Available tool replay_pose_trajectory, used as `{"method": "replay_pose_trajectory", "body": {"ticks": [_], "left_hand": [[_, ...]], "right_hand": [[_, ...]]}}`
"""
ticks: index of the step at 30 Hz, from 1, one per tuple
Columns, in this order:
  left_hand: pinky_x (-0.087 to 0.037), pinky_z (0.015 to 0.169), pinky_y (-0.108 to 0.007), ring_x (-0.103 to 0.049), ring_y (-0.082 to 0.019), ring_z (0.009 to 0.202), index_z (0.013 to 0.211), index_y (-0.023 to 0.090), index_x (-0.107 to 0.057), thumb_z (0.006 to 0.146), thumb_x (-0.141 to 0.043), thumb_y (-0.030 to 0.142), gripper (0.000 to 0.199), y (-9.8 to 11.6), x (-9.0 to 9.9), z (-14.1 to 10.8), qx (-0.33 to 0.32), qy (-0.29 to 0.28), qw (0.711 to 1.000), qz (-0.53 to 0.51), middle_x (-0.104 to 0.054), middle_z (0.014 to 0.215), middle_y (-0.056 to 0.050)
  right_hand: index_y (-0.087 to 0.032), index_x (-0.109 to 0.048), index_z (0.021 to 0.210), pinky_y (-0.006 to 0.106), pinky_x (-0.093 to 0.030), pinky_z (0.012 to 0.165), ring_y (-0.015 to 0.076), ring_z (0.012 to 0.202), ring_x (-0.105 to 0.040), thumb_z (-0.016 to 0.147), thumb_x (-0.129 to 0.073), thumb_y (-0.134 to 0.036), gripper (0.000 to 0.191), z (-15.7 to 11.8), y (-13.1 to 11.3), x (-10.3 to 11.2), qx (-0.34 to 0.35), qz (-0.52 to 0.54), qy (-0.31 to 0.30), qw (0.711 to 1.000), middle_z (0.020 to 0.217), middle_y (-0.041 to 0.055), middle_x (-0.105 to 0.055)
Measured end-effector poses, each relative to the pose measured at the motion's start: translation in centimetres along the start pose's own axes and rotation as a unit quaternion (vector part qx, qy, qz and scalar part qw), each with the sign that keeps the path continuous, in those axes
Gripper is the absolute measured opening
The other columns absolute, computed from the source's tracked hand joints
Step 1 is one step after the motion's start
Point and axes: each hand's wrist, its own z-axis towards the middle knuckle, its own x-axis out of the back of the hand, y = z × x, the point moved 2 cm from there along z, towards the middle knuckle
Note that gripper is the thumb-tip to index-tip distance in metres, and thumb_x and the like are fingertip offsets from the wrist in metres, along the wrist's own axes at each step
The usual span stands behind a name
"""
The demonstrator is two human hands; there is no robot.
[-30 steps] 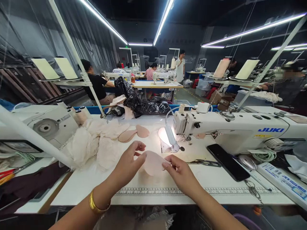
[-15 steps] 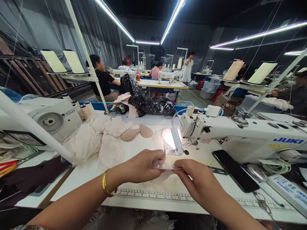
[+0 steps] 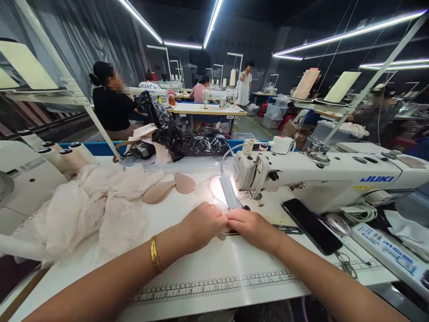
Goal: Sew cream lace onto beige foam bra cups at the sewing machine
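My left hand, with a gold bangle at the wrist, is closed in a pinch in front of the sewing machine's lit needle area. My right hand meets it there, its fingers also closed. Between them they grip a thin pale fabric piece, mostly hidden by the fingers. Just beyond the hands is the grey work lamp, shining on the bed of the white sewing machine. Tan teardrop-shaped pieces lie flat to the left, beside a heap of cream fabric.
A black phone and a spoon lie right of my hands. A printed ruler runs along the front edge. Thread cones stand at left; black plastic bags lie behind the table. Several people are farther back.
My hands have come together and moved slightly toward the machine, still gripping the fabric, which is now largely covered. The camera view has swung to the right.
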Motion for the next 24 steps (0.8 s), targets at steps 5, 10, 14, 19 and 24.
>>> {"method": "replay_pose_trajectory", "body": {"ticks": [5,10,14,19,24], "left_hand": [[-0.03,0.061,-0.033,-0.045,-0.018,0.065,0.07,0.018,-0.052,0.083,-0.055,0.001,0.022,-0.6,-2.5,0.3,0.024,0.089,0.996,0.005,-0.056,0.075,-0.003],[-0.037,0.07,-0.032,-0.044,-0.017,0.07,0.073,0.017,-0.051,0.088,-0.049,0.0,0.023,-0.3,-2.8,-0.3,0.009,0.141,0.99,-0.017,-0.054,0.076,-0.002],[-0.034,0.066,-0.03,-0.036,-0.016,0.067,0.07,0.017,-0.049,0.088,-0.049,-0.001,0.025,-0.2,-2.5,-0.1,0.03,0.158,0.987,-0.019,-0.049,0.073,-0.001],[-0.03,0.062,-0.029,-0.033,-0.016,0.065,0.068,0.017,-0.046,0.084,-0.046,-0.004,0.026,0.0,-2.9,0.3,0.034,0.192,0.981,-0.007,-0.045,0.071,-0.001],[-0.03,0.061,-0.028,-0.033,-0.015,0.064,0.066,0.017,-0.045,0.084,-0.045,-0.005,0.028,-0.2,-3.4,0.4,0.039,0.218,0.975,0.006,-0.043,0.07,-0.001]], "right_hand": [[-0.029,-0.076,0.118,0.038,-0.05,0.08,0.0246,0.094,-0.059,0.1,-0.041,-0.01,0.043,-1.0,0.7,0.7,0.045,-0.086,0.013,0.995,0.106,0.0087,-0.074],[-0.024,-0.074,0.112,0.03,-0.046,0.069,0.0198,0.083,-0.051,0.097,-0.045,-0.001,0.039,-1.6,0.8,0.8,0.083,-0.123,0.015,0.989,0.089,0.0055,-0.067],[-0.022,-0.072,0.111,0.028,-0.045,0.067,0.0187,0.082,-0.05,0.095,-0.045,0.001,0.038,-1.4,0.8,0.9,0.076,-0.14,0.028,0.987,0.088,0.0048,-0.065],[-0.024,-0.069,0.116,0.028,-0.045,0.067,0.0186,0.083,-0.051,0.096,-0.045,-0.001,0.039,-1.4,0.7,0.9,0.066,-0.141,0.032,0.987,0.091,0.0046,-0.065],[-0.023,-0.07,0.113,0.028,-0.043,0.065,0.0186,0.082,-0.051,0.096,-0.045,-0.002,0.037,-1.4,0.7,0.9,0.057,-0.146,0.028,0.987,0.091,0.0049,-0.065]]}}
